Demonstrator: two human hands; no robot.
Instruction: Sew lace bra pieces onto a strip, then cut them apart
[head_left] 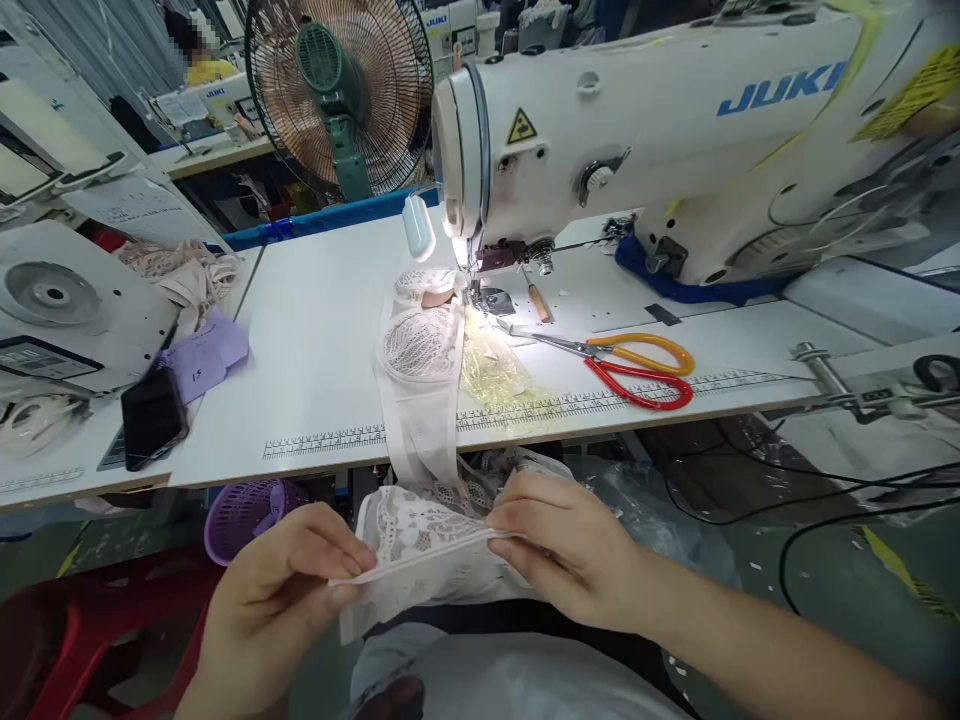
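Note:
A pale lace bra [424, 345] runs from under the sewing machine's needle, over the table's front edge and down above my lap. My left hand [289, 590] pinches the folded edge of its lace fabric at one end. At the other end, my right hand [566, 545] grips the same edge between thumb and fingers. Between the two hands the edge is stretched nearly straight. One cup lies flat on the table beside the presser foot, its upper end touching the needle area. The fabric below the table partly hides behind my fingers.
Scissors [637, 365] with orange and red handles lie right of the bra, near a wooden-handled tool [538, 300]. The white sewing machine [645, 110] fills the right. A phone [152, 415], a purple basket [232, 520], a red stool [120, 620] and a fan [337, 90] stand around.

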